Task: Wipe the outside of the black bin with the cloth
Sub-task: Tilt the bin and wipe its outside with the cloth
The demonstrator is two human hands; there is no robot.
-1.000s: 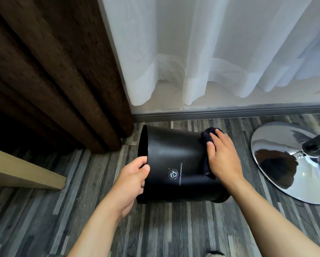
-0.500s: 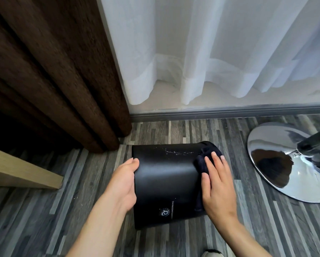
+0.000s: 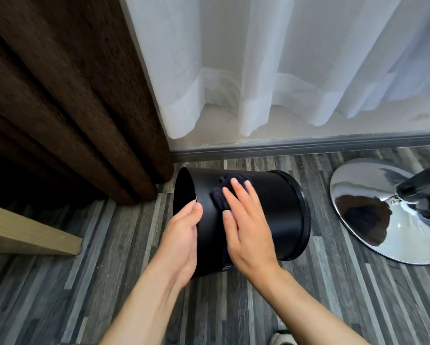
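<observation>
Head camera looks down at the black bin (image 3: 278, 212), lying on its side on the grey striped floor (image 3: 59, 295), open mouth facing left toward the brown curtain (image 3: 59, 108), base rim toward the shiny chair base (image 3: 383, 215). Left hand (image 3: 181, 242) cups the mouth edge, fingers curled round the rim, gripping the bin. Right hand (image 3: 246, 227) lies flat, fingers spread, pressing the dark cloth (image 3: 220, 199) against the bin's upper side. White sheer curtain (image 3: 283, 70) hangs behind; a wooden board (image 3: 27, 232) juts in at the left edge.
</observation>
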